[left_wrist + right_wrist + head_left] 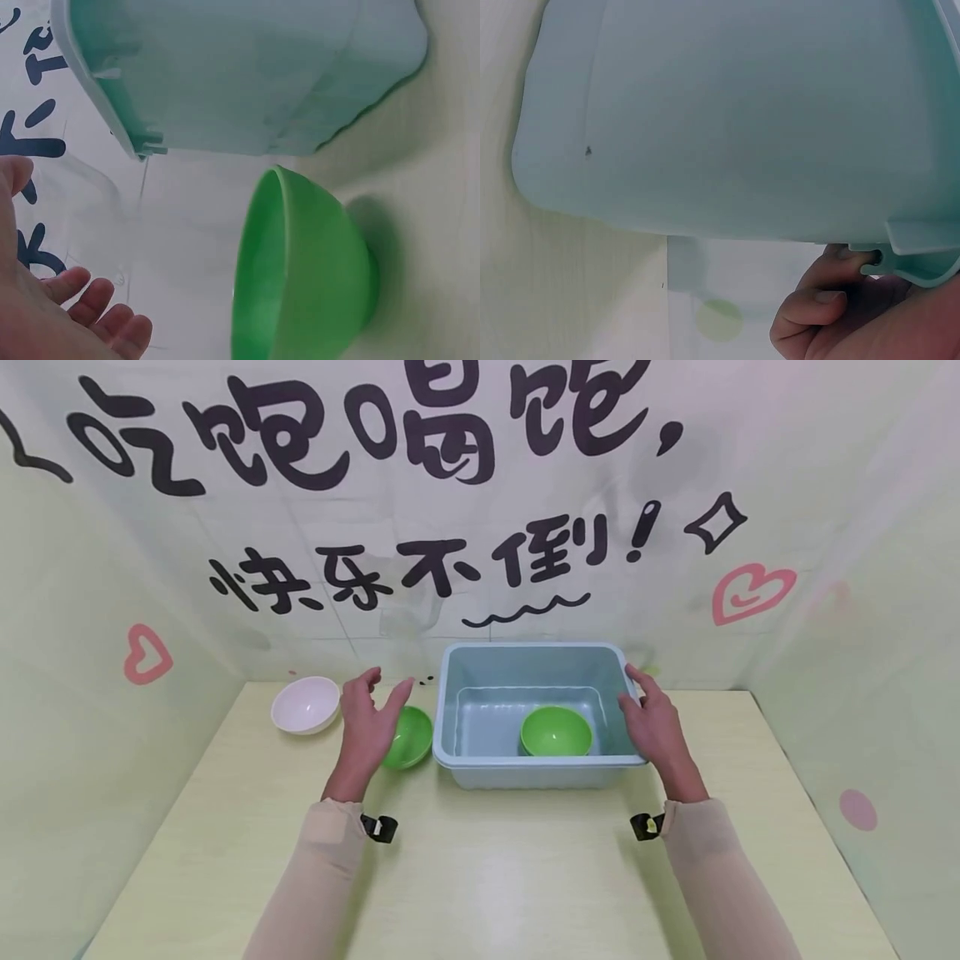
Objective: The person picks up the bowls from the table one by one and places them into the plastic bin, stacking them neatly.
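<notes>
A light blue plastic basin (525,775) stands on the table near the back wall, with a green bowl (557,735) inside it. My right hand (657,727) grips the basin's right rim; in the right wrist view its fingers (810,307) curl under that rim. Left of the basin sits a second green bowl (414,740), upright on the table. Over this bowl's left side is my left hand (367,722), thumb and fingers spread and holding nothing. The left wrist view shows the hand apart from the bowl (322,270).
A white bowl (305,706) sits at the table's back left, just beyond the left hand. The pale wooden table (495,877) extends in front of the basin. Behind it hangs a white sheet (450,518) with black lettering, and similar sheets close both sides.
</notes>
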A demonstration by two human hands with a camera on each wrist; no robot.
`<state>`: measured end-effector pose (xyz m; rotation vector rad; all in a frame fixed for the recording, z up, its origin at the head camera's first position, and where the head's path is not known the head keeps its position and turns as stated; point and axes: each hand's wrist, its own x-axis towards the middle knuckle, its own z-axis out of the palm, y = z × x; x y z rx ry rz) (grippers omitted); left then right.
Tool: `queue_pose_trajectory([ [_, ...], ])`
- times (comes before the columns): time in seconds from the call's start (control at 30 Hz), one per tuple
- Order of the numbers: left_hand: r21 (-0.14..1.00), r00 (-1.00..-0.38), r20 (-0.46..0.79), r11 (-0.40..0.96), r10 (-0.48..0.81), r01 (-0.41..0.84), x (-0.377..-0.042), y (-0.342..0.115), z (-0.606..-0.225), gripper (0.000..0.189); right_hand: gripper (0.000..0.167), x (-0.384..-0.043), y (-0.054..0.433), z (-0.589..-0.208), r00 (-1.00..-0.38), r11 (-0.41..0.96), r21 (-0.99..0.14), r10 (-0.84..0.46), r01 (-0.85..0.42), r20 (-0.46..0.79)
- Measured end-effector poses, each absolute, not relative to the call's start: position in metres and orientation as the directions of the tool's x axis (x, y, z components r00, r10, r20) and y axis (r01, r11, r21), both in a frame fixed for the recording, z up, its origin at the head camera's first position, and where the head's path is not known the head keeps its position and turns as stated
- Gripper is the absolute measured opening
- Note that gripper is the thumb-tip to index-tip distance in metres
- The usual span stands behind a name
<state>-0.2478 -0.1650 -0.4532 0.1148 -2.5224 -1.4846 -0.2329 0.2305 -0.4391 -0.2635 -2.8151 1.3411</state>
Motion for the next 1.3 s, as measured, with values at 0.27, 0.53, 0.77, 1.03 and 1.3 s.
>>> queue_pose_trajectory([
  [0.27,0.832,-0.987,0.053,0.553,-0.151,-0.040,-0.244,-0.174,-0.462,0.107,0.058,-0.232,0.231,-0.439,-0.986,0.620,-0.772,0.161,0.139,-0.049],
  [0.53,0.796,-0.992,-0.015,0.599,-0.125,-0.088,-0.236,-0.178,-0.474,0.119,0.058,-0.233,0.231,-0.441,-0.986,0.621,-0.772,0.158,0.135,-0.045],
  [0.77,0.762,-0.989,-0.064,0.633,-0.131,-0.133,-0.235,-0.176,-0.486,0.122,0.058,-0.232,0.232,-0.441,-0.986,0.628,-0.766,0.158,0.135,-0.045],
  [1.03,0.736,-0.986,-0.110,0.656,-0.127,-0.167,-0.235,-0.174,-0.497,0.122,0.058,-0.233,0.233,-0.443,-0.987,0.618,-0.775,0.158,0.130,-0.040],
  [1.3,0.731,-0.987,-0.102,0.663,-0.127,-0.161,-0.231,-0.173,-0.500,0.125,0.058,-0.233,0.232,-0.444,-0.986,0.618,-0.776,0.162,0.129,-0.036],
])
